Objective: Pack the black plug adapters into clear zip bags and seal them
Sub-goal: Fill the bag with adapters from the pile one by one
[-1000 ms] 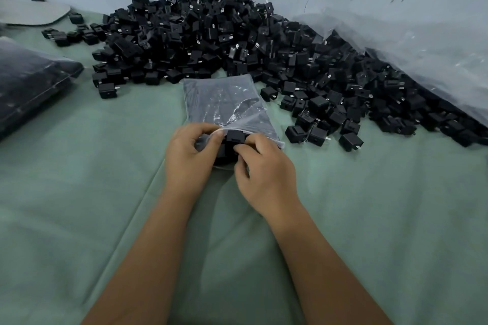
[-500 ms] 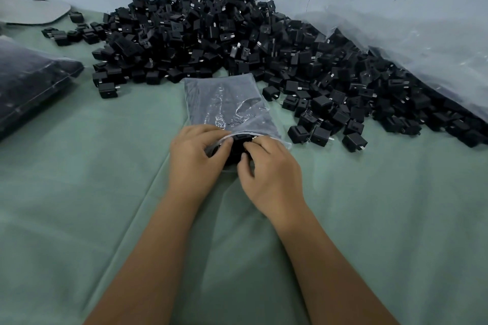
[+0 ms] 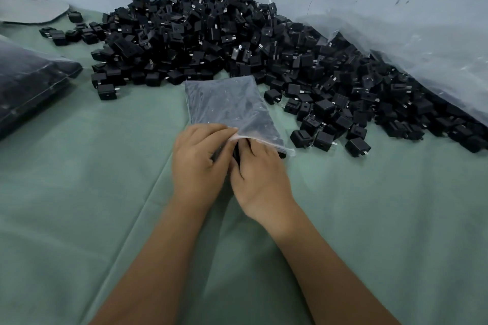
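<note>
A clear zip bag [image 3: 229, 105] full of black plug adapters lies on the green cloth, its mouth toward me. My left hand [image 3: 196, 163] pinches the upper lip of the bag's mouth between thumb and fingers. My right hand [image 3: 260, 177] has its fingertips tucked into the mouth, pushing black adapters inside; what they hold is hidden. A big heap of loose black plug adapters [image 3: 237, 45] fills the cloth behind and right of the bag.
A filled, sealed bag [image 3: 29, 82] of adapters lies at the left edge. A large crumpled clear plastic sheet [image 3: 422, 42] covers the heap's right side against the wall. A grey flat board [image 3: 31, 10] sits at far left. Green cloth [image 3: 105, 192] spreads toward me.
The adapters at the bag's mouth have gone further inside. My left hand has pulled the bag's lip over them, and my right fingertips have pushed deeper in.
</note>
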`<action>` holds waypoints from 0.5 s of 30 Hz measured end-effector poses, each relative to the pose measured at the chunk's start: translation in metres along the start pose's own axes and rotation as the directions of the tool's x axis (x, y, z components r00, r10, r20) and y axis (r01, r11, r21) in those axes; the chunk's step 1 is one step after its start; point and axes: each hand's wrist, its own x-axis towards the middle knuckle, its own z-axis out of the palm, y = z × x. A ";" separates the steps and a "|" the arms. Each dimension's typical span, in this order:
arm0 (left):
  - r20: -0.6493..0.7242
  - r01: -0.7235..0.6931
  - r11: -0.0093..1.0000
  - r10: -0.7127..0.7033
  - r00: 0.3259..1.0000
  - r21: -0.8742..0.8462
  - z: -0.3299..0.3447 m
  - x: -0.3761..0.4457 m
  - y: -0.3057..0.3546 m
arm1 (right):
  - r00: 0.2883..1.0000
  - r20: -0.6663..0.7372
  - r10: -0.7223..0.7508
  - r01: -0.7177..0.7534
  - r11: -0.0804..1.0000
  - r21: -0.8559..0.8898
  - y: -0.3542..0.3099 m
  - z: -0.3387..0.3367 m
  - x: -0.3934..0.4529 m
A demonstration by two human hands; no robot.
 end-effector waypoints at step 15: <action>-0.021 -0.042 0.999 0.041 0.999 -0.018 0.009 -0.001 -0.004 | 0.940 0.159 0.302 -0.298 0.953 -0.047 0.005 0.013 0.112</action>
